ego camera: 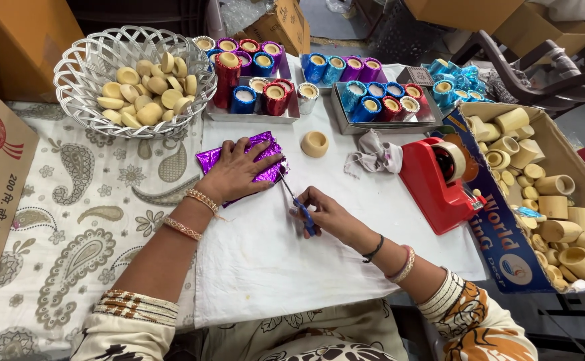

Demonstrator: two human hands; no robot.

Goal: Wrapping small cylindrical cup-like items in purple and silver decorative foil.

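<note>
Gripping blue-handled scissors (299, 200) in right hand (329, 212), left hand (235, 172) flat, pressing purple foil (265, 157) mid-table, near far edge.

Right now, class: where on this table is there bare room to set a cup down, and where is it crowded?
Free: the white sheet below both hands, and the patch between the lone cup and the scissors. Crowded: the top edge, with basket and trays; right, the tape dispenser and box.
</note>
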